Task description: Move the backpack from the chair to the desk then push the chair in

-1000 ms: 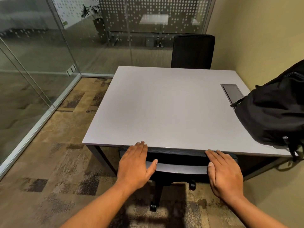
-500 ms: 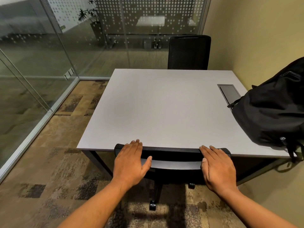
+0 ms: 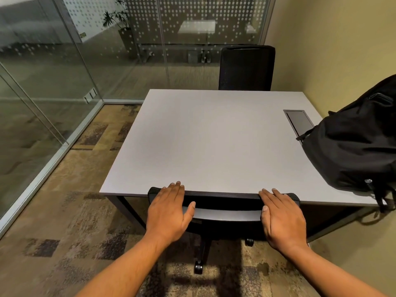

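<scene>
The black backpack [image 3: 353, 151] lies on the right side of the grey desk [image 3: 214, 136], partly over its right edge, with straps hanging below the front corner. The black office chair [image 3: 225, 201] stands tucked against the desk's near edge; only its backrest top, a grey cross bar and a caster show. My left hand [image 3: 169, 211] lies flat on the left end of the backrest, fingers stretched forward. My right hand [image 3: 280, 217] lies flat on the right end in the same way. Neither hand grips anything.
A second black chair [image 3: 246, 67] stands at the desk's far side. A grey cable hatch [image 3: 299, 122] is set into the desk beside the backpack. Glass partitions [image 3: 42, 82] close off the left and back; a yellow wall [image 3: 332, 50] runs along the right. Patterned carpet lies underfoot.
Both hands stay flat on the backrest. Its top edge, nearly hidden under the desk edge a second ago, now shows along that edge. The backpack has not moved.
</scene>
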The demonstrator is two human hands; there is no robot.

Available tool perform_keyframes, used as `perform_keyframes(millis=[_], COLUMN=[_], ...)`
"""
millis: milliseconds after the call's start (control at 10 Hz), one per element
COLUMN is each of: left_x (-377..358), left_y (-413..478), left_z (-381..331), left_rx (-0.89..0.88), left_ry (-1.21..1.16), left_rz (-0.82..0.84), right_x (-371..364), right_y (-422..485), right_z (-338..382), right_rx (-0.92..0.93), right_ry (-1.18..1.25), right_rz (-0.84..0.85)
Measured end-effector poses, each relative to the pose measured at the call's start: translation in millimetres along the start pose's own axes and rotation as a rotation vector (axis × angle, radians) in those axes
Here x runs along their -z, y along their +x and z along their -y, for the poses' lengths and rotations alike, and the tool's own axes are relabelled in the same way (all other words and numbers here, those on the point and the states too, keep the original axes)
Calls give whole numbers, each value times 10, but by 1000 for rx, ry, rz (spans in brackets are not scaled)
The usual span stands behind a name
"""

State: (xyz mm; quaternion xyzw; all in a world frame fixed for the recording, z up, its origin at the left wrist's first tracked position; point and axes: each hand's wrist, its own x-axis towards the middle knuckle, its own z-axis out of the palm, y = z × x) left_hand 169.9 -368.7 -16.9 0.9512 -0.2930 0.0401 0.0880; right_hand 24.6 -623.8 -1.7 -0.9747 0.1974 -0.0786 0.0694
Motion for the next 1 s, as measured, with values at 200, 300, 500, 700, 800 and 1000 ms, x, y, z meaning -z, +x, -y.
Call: perform_keyframes(millis=[200, 300, 500, 700, 800, 1000], left_x=[-15, -26, -30, 28, 11, 546], left_y=[-11, -28, -40, 8, 8, 538], left_z=[-17, -24, -28, -23, -56, -122], left_rx=[9, 8, -2, -3, -5, 4], left_ry=[-7, -17, 0, -60, -49, -39], left_rz=[-13, -28, -15, 31, 91, -126], right_x=[-11, -21, -13, 19, -11, 395], right_y=[-5, -12, -48, -39, -94, 405], right_z=[-38, -60, -80, -147, -215, -45], right_rx=[15, 25, 52, 85, 120, 132], right_ry=[-25, -33, -37, 12, -20, 0], right_rz=[27, 35, 30, 80, 142, -5])
